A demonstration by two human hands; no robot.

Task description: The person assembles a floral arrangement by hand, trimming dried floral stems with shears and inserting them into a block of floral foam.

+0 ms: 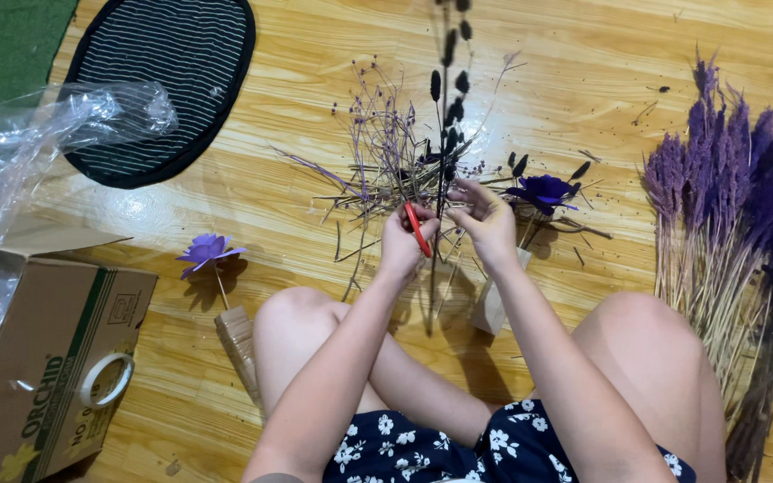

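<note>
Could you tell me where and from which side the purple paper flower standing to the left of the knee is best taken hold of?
I would pinch the thin stem just under the purple paper flower, coming from the side, probably the left hand's side. The stem stands upright in its brown paper-wrapped base; the petals look delicate and spread, so gripping the bloom would likely crush them.

red scissors [418,229]; purple flower [207,251]; black-and-white striped mat [167,80]; purple dried grass [726,170]
</note>
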